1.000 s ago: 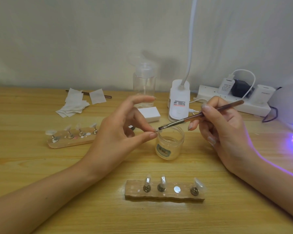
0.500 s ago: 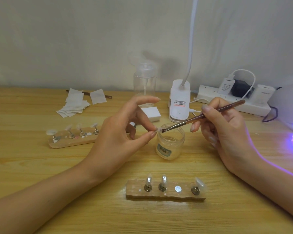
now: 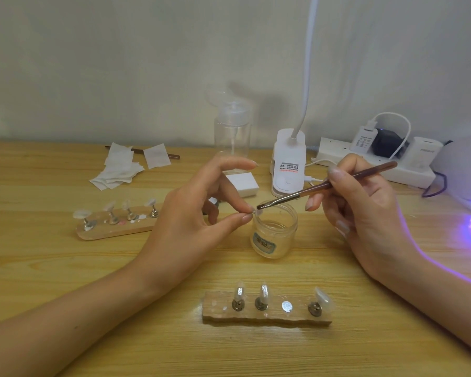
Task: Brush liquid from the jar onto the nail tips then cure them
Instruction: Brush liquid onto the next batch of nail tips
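Clear plastic, small and curved, the nail tip (image 3: 259, 212) sits pinched between thumb and finger of my left hand (image 3: 191, 221), just over the open jar's (image 3: 274, 236) rim. My right hand (image 3: 365, 210) grips the brush (image 3: 310, 191), bristles touching the tip. I judge I'm mid-coating: the near holder (image 3: 267, 319) carries three tips and one bare spot. The lamp (image 3: 464, 165) glows purple on the right, and this tip is not yet cured.

Soft, even light fills the scene, and the picture is fairly sharp, with mild wide-angle stretch at the edges. The curing lamp (image 3: 464, 170) spills violet glow onto the table (image 3: 65, 268). The bottle (image 3: 232, 131) casts a faint shadow on the wall (image 3: 120, 63).
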Tool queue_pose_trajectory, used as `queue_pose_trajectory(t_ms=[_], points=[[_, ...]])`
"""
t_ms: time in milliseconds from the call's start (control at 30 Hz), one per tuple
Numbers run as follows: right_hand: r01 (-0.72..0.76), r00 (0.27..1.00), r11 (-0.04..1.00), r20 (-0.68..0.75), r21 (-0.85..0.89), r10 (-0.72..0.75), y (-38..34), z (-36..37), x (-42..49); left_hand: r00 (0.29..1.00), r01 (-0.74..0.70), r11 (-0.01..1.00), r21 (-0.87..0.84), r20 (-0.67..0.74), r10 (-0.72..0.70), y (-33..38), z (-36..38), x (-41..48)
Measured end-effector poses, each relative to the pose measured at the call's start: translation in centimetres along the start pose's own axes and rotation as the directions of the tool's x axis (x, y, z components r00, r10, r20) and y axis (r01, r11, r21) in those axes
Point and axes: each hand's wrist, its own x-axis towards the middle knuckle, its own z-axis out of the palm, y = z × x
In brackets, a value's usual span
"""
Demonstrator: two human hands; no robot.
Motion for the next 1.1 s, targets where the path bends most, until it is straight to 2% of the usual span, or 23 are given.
queue_pose_trajectory(t_ms=[67, 200, 367, 467, 633, 800, 933, 1100], points=[[-0.005, 1.000, 1.000, 0.010, -0.021, 0.005, 0.06, 0.13, -0.08, 1.000, -0.004, 1.000, 0.001, -0.002, 0.004, -0.02, 0.00, -0.02], [-0.051, 0.995, 0.997, -0.086, -0.052, 0.046, 0.08, -0.12, 0.09, 1.000, -0.012, 1.000, 0.009, -0.002, 0.012, 0.02, -0.04, -0.06], [-0.019, 1.000, 0.999, 0.003, -0.027, 0.019, 0.12, 0.02, -0.02, 1.000, -0.017, 1.000, 0.011, 0.002, 0.017, 0.07, -0.09, -0.01], [-0.050, 0.997, 0.998, -0.066, -0.049, 0.046, 0.14, -0.04, 0.05, 1.000, -0.015, 1.000, 0.021, -0.001, 0.015, 0.14, -0.09, -0.06], [-0.009, 1.000, 1.000, 0.001, -0.014, 0.009, 0.10, 0.05, -0.03, 1.000, -0.013, 1.000, 0.023, -0.001, 0.013, 0.23, -0.06, -0.13], [-0.043, 0.996, 0.998, -0.080, -0.052, 0.039, 0.11, -0.12, 0.06, 1.000, -0.011, 1.000, 0.015, -0.004, 0.011, 0.27, 0.02, -0.09], [0.003, 1.000, 1.000, 0.008, -0.023, -0.003, 0.01, 0.11, -0.08, 1.000, -0.014, 1.000, 0.020, 0.007, 0.014, 0.23, 0.00, -0.08], [-0.018, 0.997, 0.997, -0.077, -0.074, 0.012, -0.12, 0.14, -0.15, 1.000, -0.012, 1.000, 0.006, 0.019, 0.012, 0.07, -0.02, -0.11]])
